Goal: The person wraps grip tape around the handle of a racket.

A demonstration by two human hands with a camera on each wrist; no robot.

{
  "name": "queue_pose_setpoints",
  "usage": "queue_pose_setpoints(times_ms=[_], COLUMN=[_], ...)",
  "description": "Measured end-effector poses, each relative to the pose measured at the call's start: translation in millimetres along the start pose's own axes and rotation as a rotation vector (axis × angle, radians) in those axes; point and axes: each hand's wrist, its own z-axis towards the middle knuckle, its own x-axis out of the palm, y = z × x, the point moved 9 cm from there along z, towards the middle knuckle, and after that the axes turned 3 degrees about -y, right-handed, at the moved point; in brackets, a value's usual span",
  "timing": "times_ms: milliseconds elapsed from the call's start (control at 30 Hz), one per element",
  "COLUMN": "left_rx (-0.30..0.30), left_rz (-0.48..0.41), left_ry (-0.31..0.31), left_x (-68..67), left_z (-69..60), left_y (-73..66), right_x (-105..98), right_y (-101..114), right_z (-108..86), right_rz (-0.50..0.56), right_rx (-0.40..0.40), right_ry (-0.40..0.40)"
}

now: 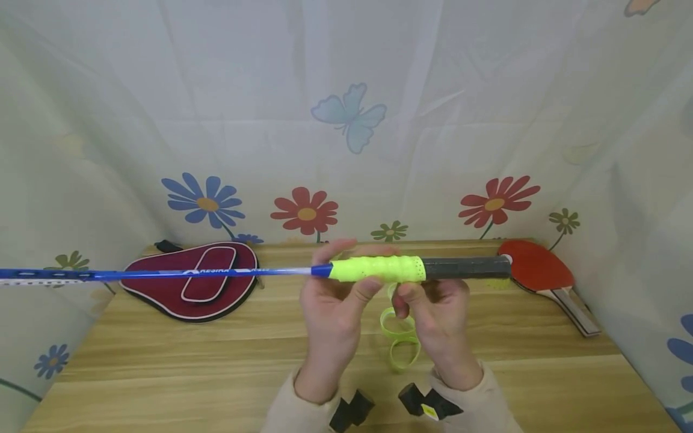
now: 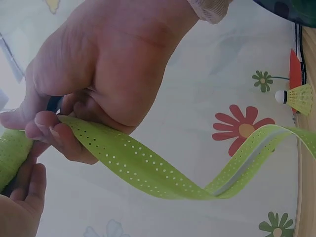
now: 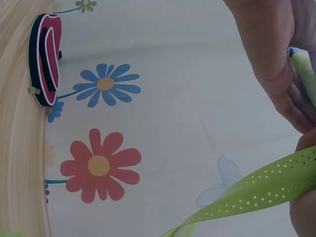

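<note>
A blue badminton racket (image 1: 276,272) lies level across the head view, its frame running off to the left. Bright yellow-green overgrip tape (image 1: 400,269) is wrapped round the front part of its handle; the butt-end stretch of the black handle (image 1: 467,268) is bare. My left hand (image 1: 331,316) holds the wrapped part, thumb in front and fingers behind. Just below the wrap's edge, my right hand (image 1: 441,322) pinches the loose tape. In the left wrist view this perforated strip (image 2: 140,165) hangs twisted from the right hand's fingers.
On the wooden table (image 1: 243,355), a dark red paddle case (image 1: 157,294) lies at left and a red table tennis paddle (image 1: 541,264) at right. A yellow shuttlecock (image 2: 298,98) stands near the paddle. A flowered curtain (image 1: 243,120) hangs behind the table.
</note>
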Motion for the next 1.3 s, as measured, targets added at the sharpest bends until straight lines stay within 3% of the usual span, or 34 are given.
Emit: queue_pose_setpoints(times_ms=[233,367,567,900,1033,1233,1300], left_rx=[0.002,0.001,-0.061,-0.121,-0.135,-0.065,-0.04], left_rz=[0.102,0.131,0.169,0.24,0.242,0.007,-0.035], left_ry=[-0.054,-0.083,-0.165,-0.233,-0.185,0.025,0.066], left_x=[-6.2,-9.1,-15.6,-22.5,-17.2,5.8,9.2], left_z=[1.3,1.0,-2.0,-4.5,-5.3,-4.2,-3.9], left_y=[-1.2,-1.5,1.1,5.5,6.9,5.0,3.9], right_x=[-1,-1,-2,2,-2,-9,-10], right_y=[2,0,-3,-6,-4,-6,-8], right_z=[0.3,0.0,-0.6,0.3,-0.3,-1.9,-2.4], right_rz=[-0.151,-0.166,-0.197,0.034,0.029,0.045,0.055], right_rx=[-0.018,-0.006,0.011,0.035,0.039,0.098,0.123], right_ry=[0.007,0.023,0.024,0.051,0.004,-0.065,-0.074])
